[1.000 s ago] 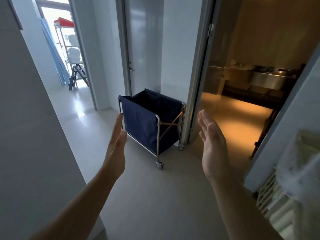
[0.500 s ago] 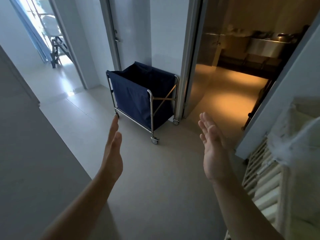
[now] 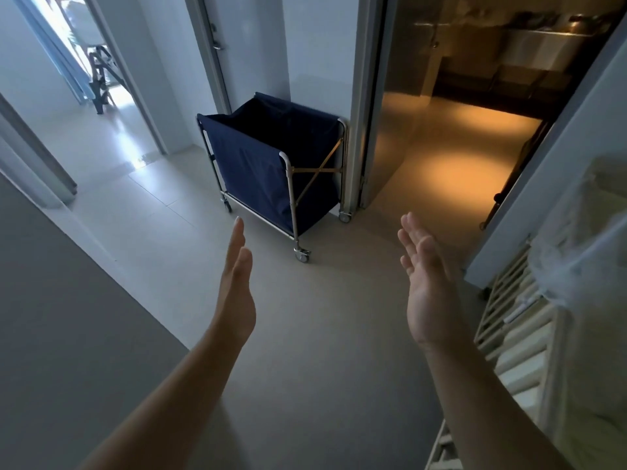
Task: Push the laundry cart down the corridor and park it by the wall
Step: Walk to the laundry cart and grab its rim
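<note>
The laundry cart [image 3: 261, 164], a dark blue cloth bag in a metal frame on small wheels, stands against the white wall [image 3: 315, 45] between a closed door and an open doorway. Its bag looks empty from here. My left hand [image 3: 235, 283] is stretched out flat, edge-on, fingers together and pointing at the cart, a short way in front of it. My right hand [image 3: 429, 286] is held out flat with the palm turned inward and the fingers slightly apart. Neither hand touches the cart or holds anything.
An open doorway [image 3: 458, 147] on the right leads into a dim, amber-lit room with steel counters. A closed door [image 3: 244, 42] is left of the cart. A bright room [image 3: 101, 106] opens at far left. A white slatted rack [image 3: 515, 327] with white fabric stands at right.
The view has moved closer to the cart and tilted down, so the cart looks larger. Both hands stay raised and flat, apart from the cart.
</note>
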`<state>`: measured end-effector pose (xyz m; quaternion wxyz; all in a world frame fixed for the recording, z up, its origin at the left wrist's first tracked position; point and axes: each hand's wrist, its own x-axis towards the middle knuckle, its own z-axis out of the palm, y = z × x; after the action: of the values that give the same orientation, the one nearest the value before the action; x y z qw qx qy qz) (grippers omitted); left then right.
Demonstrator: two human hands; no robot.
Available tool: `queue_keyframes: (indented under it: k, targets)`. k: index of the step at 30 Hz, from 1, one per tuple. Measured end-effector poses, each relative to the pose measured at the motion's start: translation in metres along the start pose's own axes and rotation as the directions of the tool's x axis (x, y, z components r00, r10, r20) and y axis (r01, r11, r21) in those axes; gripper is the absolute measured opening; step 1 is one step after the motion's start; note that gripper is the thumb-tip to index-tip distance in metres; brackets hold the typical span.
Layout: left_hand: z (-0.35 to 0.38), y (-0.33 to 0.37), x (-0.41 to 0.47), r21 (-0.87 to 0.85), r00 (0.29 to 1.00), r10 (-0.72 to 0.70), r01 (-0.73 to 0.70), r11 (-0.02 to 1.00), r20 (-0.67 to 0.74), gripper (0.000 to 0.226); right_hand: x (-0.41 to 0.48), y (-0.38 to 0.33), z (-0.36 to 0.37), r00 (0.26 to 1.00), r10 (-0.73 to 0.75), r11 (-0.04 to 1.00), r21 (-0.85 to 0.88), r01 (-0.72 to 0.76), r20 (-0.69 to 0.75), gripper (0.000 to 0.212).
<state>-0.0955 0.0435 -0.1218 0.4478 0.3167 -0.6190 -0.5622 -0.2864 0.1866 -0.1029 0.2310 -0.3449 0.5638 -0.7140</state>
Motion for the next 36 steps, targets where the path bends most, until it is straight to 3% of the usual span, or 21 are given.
queue_keyframes:
  k: [17, 24, 31, 36]
  targets:
    - [0.061, -0.038, 0.06, 0.04, 0.999, -0.032, 0.03, 0.999, 0.041, 0.082, 0.062, 0.041, -0.036, 0.996, 0.083, 0.996, -0.021, -0.083, -0.026, 0.073]
    - [0.088, -0.059, 0.132, -0.006, 0.996, -0.071, 0.071, 0.997, 0.047, 0.081, 0.13, 0.059, -0.043, 0.993, 0.111, 0.99, -0.081, -0.114, -0.04, 0.066]
    - [0.122, -0.07, 0.218, -0.057, 0.992, -0.088, 0.093, 0.994, 0.088, 0.066, 0.213, 0.066, -0.051, 0.989, 0.128, 0.983, -0.123, -0.135, -0.068, 0.064]
    - [0.143, -0.079, 0.262, -0.089, 0.99, -0.079, 0.09, 0.992, 0.117, 0.072, 0.258, 0.078, -0.052, 0.987, 0.132, 0.98, -0.136, -0.143, -0.089, 0.064]
